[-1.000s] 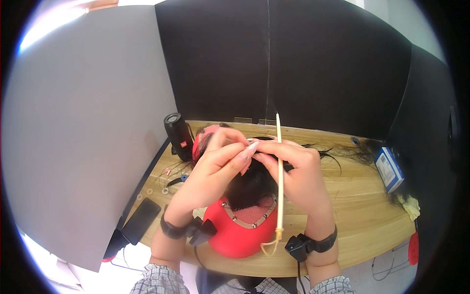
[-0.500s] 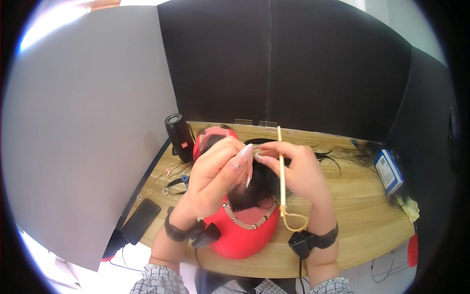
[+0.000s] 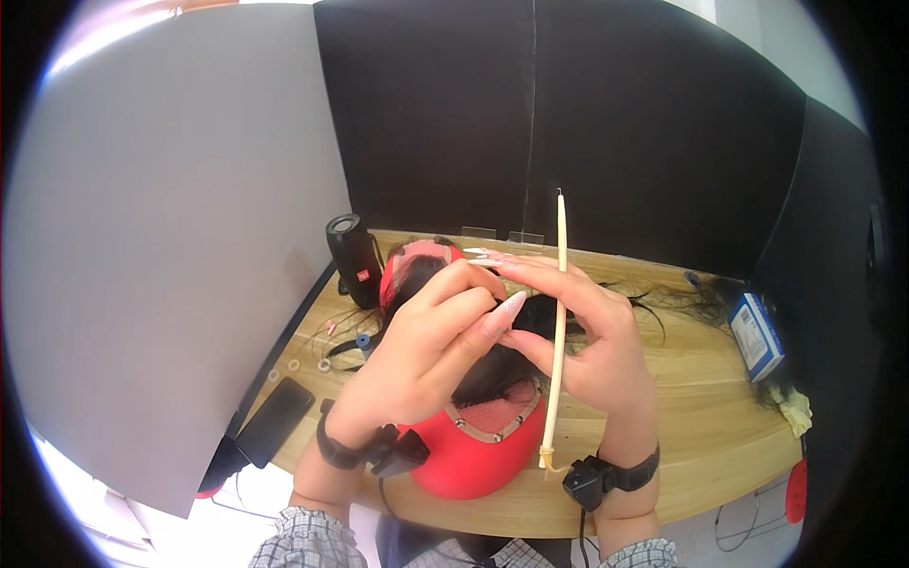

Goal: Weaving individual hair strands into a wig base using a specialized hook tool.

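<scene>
A red head form (image 3: 469, 469) stands in front of me, topped by a pinned mesh wig cap (image 3: 497, 417) with dark hair (image 3: 483, 379). Above the hair my left hand (image 3: 431, 346) is closed, thumb pressed to curled fingers. What it pinches is hidden. My right hand (image 3: 601, 341) meets it, index finger and thumb arched toward the left fingertips. Across that right hand runs a slim pale-yellow stick (image 3: 560, 265), nearly upright, with a tiny hook on top and an elastic band at its lower end. How the fingers grip it is partly hidden.
A black cylindrical speaker (image 3: 355, 260) stands at the far left of the table, with a phone (image 3: 275, 421) nearer. Small rings (image 3: 324, 364) and a blue spool (image 3: 364, 344) lie between. At right are a blue-white box (image 3: 756, 336), loose hair and a yellowish crumpled piece (image 3: 795, 412). Dark partitions (image 3: 653, 133) rise behind.
My right hand has arched over toward the left fingertips, its fingers extending further. The stick has risen and shifted slightly right, and its band has dropped close to the right wrist strap.
</scene>
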{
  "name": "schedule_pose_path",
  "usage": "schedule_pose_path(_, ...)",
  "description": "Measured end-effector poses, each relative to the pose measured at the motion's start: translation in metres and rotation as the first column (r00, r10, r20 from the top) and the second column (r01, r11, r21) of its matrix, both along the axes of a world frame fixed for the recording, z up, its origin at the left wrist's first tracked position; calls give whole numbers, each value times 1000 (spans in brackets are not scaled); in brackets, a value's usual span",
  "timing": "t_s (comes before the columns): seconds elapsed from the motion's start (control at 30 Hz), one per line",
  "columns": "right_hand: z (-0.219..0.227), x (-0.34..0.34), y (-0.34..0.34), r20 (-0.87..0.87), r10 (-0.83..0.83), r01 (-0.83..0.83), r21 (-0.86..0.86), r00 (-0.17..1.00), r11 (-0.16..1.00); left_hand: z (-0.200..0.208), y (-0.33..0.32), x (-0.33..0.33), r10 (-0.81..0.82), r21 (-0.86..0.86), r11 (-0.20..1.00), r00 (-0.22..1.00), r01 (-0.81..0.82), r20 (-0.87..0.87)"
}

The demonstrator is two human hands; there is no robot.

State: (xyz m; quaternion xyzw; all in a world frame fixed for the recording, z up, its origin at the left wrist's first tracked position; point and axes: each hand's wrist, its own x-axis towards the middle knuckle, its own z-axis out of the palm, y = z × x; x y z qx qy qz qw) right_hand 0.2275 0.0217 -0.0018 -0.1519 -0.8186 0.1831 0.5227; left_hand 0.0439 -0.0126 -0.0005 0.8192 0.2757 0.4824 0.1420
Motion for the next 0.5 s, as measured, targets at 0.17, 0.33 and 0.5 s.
schedule_pose_path(0.17,-3,-7,4,-54,16,-11,97,998,995,-3,1,-1,-22,-35,999,1000,22,-3)
schedule_pose_path(0.33,-7,-10,10,-86,1,16,201,996,980,-3,-3,3,-90,-42,995,994,87,-59)
schedule_pose_path(0.5,-10,-10,13,-121,5,19,199,993,980,-5,1,1,-84,-55,995,995,81,-60)
